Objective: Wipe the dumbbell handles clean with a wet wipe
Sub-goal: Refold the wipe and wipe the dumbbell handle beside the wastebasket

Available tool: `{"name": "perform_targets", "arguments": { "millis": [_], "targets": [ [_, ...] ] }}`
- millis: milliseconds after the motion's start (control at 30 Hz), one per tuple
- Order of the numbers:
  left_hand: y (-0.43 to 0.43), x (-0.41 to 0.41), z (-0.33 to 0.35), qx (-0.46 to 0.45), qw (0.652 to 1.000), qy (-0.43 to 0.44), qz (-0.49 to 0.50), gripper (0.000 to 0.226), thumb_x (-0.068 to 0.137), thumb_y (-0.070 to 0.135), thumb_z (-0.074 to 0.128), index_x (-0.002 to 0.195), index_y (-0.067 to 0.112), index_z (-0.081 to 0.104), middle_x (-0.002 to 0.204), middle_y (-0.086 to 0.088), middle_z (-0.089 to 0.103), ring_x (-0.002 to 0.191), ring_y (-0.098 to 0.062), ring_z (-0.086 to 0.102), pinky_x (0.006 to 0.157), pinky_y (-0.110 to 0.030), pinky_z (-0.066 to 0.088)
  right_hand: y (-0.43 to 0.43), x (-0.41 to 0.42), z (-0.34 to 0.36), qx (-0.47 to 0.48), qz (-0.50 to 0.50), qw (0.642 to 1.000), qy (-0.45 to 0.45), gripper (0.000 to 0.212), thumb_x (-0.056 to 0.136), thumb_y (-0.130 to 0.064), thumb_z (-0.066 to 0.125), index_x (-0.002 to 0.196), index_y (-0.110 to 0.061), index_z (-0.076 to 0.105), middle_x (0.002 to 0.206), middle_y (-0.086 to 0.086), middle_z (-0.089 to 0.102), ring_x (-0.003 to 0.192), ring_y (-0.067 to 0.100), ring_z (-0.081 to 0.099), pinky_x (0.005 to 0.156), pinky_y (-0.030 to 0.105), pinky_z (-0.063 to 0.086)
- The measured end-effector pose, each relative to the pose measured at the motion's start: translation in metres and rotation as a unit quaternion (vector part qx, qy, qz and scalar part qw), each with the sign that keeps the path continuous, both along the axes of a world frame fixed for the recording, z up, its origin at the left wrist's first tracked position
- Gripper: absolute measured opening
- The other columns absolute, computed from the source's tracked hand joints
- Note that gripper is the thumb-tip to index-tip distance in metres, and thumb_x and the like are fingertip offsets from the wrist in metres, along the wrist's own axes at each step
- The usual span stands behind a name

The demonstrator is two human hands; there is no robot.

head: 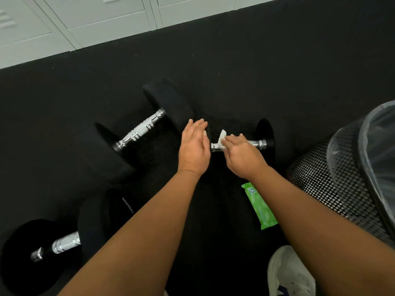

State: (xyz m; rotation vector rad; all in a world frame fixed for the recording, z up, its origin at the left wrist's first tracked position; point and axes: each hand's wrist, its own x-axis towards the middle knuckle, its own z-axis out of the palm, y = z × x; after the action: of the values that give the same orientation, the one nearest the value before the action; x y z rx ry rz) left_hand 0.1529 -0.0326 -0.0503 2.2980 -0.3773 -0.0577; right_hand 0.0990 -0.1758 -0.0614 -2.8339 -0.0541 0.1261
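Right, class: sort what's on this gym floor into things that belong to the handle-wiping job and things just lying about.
Belongs to the job:
- wet wipe, held by the right hand
- dumbbell under the wipe, left hand at its end
- middle dumbbell
- near-left dumbbell
- green wipe pack

Just lying about:
- mesh bin
- lockers
- white shoe

White wet wipe point(222, 139) against chrome dumbbell handle point(257, 143)

You are holding a white wipe point(222, 140) against a shiny chrome handle point(257, 144) with knurled bands; a bright green packet point(259, 207) is lying beside a black diamond-mesh bin point(320, 184).
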Motion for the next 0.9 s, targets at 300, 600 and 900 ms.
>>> {"name": "perform_targets", "arguments": {
  "millis": [300,600,900],
  "targets": [
    [0.003,0.001,0.003,0.003,1.000,0.021,-0.014,0.036,0.100,0.017,0.037,0.134,0.012,0.050,0.143,0.002,0.044,0.142,-0.013,0.022,0.114,-0.021,0.019,-0.002,-0.029,-0.006,-0.020,0.099,0.995,-0.011,0.051,0.082,-0.007,0.066,0.131,0.002,0.052,0.142,0.019,0.046,0.135,0.037,0.037,0.110,0.049,0.023],
    [0.004,0.004,0.005,0.007,0.999,0.037,-0.022,0.037,0.101,0.017,0.036,0.135,0.014,0.048,0.145,0.003,0.043,0.143,-0.011,0.019,0.115,-0.023,0.019,0.005,-0.023,-0.006,-0.064,0.132,0.989,0.030,0.059,0.093,-0.013,0.044,0.148,-0.004,0.022,0.158,0.013,0.011,0.146,0.030,-0.004,0.114,0.037,-0.006],
    [0.002,0.003,0.009,0.008,0.999,0.049,-0.017,0.037,0.101,0.018,0.037,0.135,0.013,0.049,0.145,0.002,0.043,0.143,-0.012,0.019,0.114,-0.023,0.020,-0.011,-0.035,0.003,-0.070,0.111,0.991,0.034,0.060,0.086,-0.006,0.055,0.141,0.003,0.033,0.152,0.020,0.025,0.142,0.036,0.018,0.114,0.049,0.023]
  ]
}}
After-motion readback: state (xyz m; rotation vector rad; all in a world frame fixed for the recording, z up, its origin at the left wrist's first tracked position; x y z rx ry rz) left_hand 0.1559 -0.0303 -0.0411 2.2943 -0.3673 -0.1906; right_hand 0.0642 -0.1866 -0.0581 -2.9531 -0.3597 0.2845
